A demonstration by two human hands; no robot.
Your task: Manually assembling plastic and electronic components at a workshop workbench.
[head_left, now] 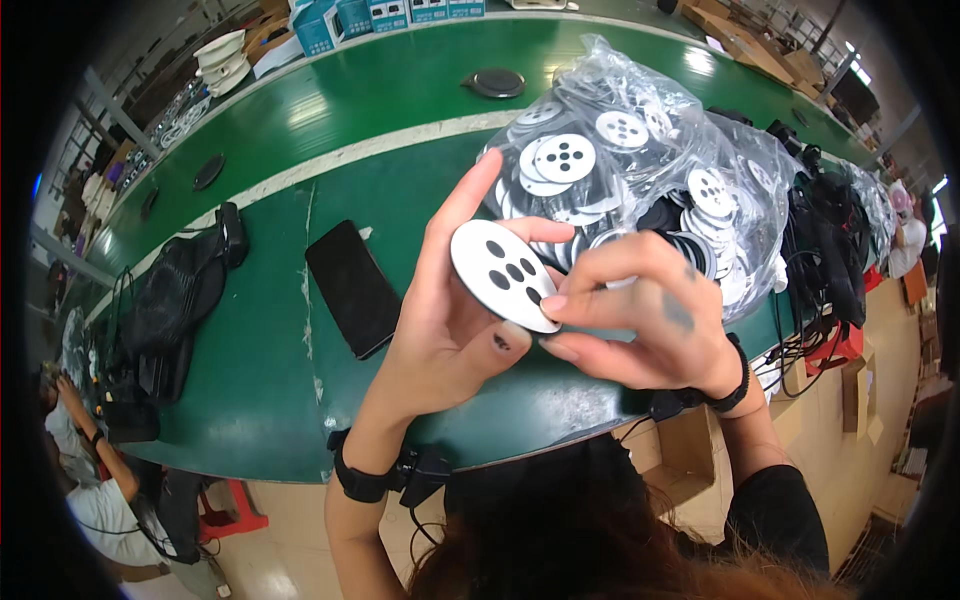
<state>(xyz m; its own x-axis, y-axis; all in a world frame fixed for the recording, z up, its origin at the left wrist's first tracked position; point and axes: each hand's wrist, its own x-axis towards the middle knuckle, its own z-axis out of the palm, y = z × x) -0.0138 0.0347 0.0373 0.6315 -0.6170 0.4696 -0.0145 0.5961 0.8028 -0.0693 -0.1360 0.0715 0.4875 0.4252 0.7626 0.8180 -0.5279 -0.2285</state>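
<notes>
A round white disc (507,272) with several black oval spots and a dark rim is held tilted above the green table. My left hand (435,335) cradles it from the left, thumb at its lower edge and index finger stretched up past it. My right hand (655,320) pinches the disc's lower right edge between thumb and fingers. Just beyond my hands lies a clear plastic bag (603,62) full of similar white discs and dark rings. A black phone (352,290) lies on the table left of my left hand.
A green conveyor belt (400,85) runs along the far side, carrying dark round pieces (495,83). Black mesh items and cables (178,290) lie at left; more black cables (830,230) sit at right. Teal boxes (318,28) stand at the back. Another person's arm (100,440) shows at far left.
</notes>
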